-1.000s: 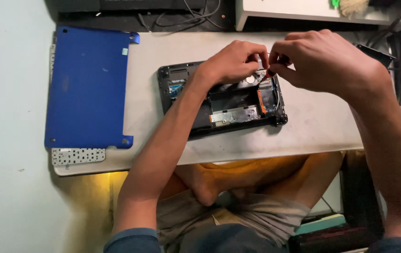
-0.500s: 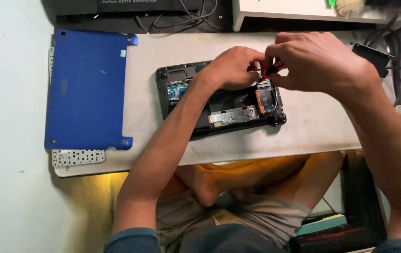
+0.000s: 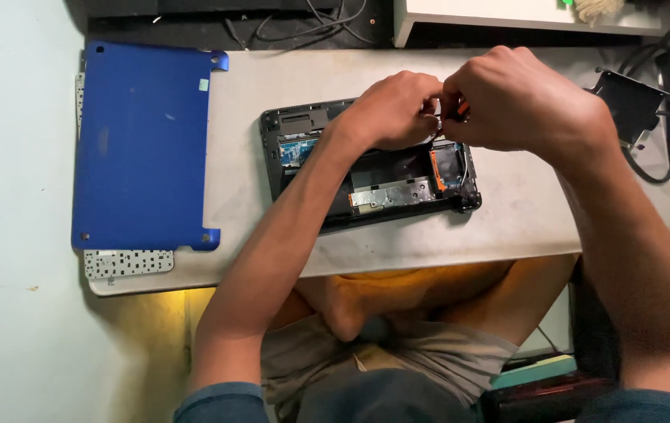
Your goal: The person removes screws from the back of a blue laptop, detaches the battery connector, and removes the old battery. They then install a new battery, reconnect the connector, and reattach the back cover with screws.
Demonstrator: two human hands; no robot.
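Opened black laptop base [image 3: 366, 168] sits mid tabletop [image 3: 523, 219], both the left hand [image 3: 394, 110] and right hand [image 3: 519, 98] pinched shut over its top edge on something tiny I can't make out, looks stiff but fragile inside, so I'd grab the outer frame.

The opened laptop base [image 3: 366, 168] lies flat on the pale desk, slightly askew, its black shell uncovered so the insides show: a blue circuit board at the left, a silver metal strip along the near edge, an orange-edged part at the right corner. A small orange-tipped piece [image 3: 460, 112], mostly hidden, sits pinched between the two hands above the base's far right edge; what it is cannot be told.
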